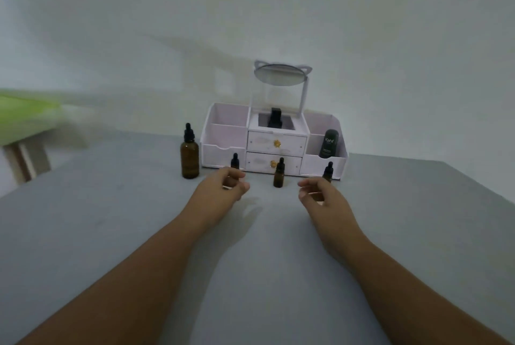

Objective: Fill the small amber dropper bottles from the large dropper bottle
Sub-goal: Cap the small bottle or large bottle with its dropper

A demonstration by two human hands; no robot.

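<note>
A flat, matte grey tabletop (111,233) fills the lower view, its far edge against a plain pale wall (250,10); a blurred green-topped piece of furniture (25,113) sits beyond the left edge. At the middle of the far edge stands a white plastic cosmetic organiser (274,143) with open side bins, two drawers with gold knobs, and a round mirror (280,75) on a cat-eared frame. A dark cylindrical container marked "Kahf" (328,143) leans in its right bin; a black item (276,118) sits in the centre well.

Just left of the organiser stands one large amber glass dropper bottle (190,155), upright, with a black rubber bulb cap. Three small amber dropper bottles stand in a row along the organiser's front: the left one (235,162) partly behind the left hand (223,188), the middle one (279,173) in full view, the right one (328,171) behind the right hand (320,196).

Both hands hover with fingers loosely curled, part open, grasping nothing visible.
</note>
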